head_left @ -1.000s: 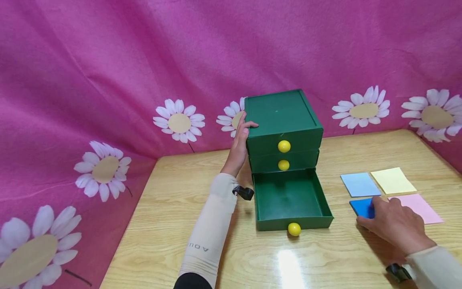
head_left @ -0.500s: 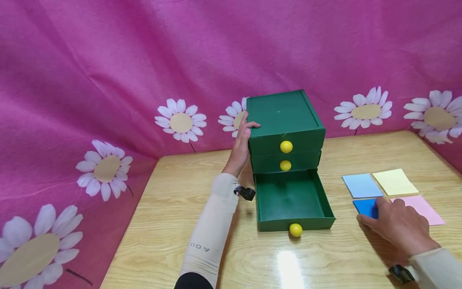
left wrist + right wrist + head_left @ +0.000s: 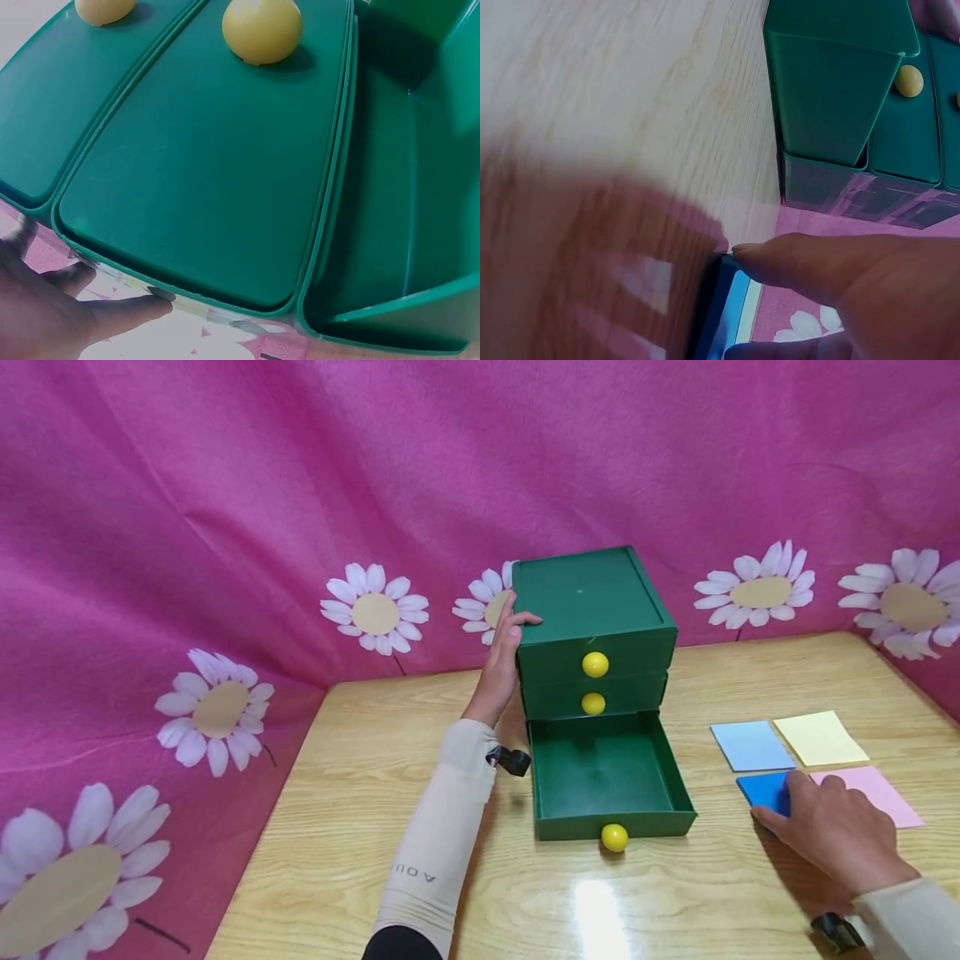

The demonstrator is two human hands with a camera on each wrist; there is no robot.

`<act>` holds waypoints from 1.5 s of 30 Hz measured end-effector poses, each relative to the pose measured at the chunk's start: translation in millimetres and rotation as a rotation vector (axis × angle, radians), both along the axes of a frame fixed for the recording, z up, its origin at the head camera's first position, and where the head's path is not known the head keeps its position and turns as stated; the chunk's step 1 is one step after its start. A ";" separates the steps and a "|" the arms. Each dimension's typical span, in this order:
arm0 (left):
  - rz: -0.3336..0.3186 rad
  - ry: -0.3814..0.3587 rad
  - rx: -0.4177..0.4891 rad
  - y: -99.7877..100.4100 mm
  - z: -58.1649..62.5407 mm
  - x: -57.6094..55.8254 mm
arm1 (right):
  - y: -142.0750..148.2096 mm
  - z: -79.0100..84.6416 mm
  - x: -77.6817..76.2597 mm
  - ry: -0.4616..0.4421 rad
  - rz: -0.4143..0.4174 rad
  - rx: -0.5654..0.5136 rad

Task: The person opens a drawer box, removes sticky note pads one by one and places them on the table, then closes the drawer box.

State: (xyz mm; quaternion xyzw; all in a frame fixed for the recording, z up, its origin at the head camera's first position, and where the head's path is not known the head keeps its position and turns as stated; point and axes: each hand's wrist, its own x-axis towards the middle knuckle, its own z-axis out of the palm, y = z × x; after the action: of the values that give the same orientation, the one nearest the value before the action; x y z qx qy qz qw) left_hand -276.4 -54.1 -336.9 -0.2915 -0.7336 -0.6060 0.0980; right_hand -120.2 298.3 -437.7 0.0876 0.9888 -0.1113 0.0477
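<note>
A green cabinet (image 3: 585, 593) with yellow ball knobs stands on the table, its bottom drawer (image 3: 555, 827) pulled out and the two upper drawers closed. My left hand (image 3: 495, 672) rests against the cabinet's left side, fingers extended, one fingertip over the top edge. At the right, my right hand (image 3: 836, 827) pinches a dark blue sticky note pad (image 3: 763, 792) lying at table level, with the thumb (image 3: 780, 259) at its near edge and fingers on its far side. Much of the pad is hidden under the hand.
Around the blue pad lie a light blue pad (image 3: 752, 745), a pale yellow pad (image 3: 821, 737) and a pink pad (image 3: 877, 795). A magenta cloth (image 3: 420, 485) with white daisies hangs behind the wooden table (image 3: 360, 777).
My right hand has shifted slightly to the right together with the dark blue pad. My left hand stays against the cabinet, and the drawer is as before.
</note>
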 end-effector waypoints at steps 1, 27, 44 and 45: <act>0.001 0.000 0.000 -0.2 0.4 0.1 | 0.2 -0.1 0.5 0.003 0.003 -0.004; 0.012 0.002 0.007 1.4 0.7 0.4 | -15.2 23.0 -2.4 0.013 0.059 -0.001; 0.009 -0.017 -0.003 0.9 1.9 0.3 | -39.8 43.8 -1.4 0.123 0.174 -0.045; 0.009 -0.015 -0.004 1.0 1.7 0.3 | -41.0 45.4 -1.3 0.132 0.185 -0.043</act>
State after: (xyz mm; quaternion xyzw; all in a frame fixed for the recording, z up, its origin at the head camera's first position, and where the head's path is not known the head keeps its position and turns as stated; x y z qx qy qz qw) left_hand -276.1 -53.1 -335.2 -0.2838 -0.7369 -0.6063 0.0944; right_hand -121.5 257.3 -392.3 -0.0126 0.9910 -0.1331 -0.0057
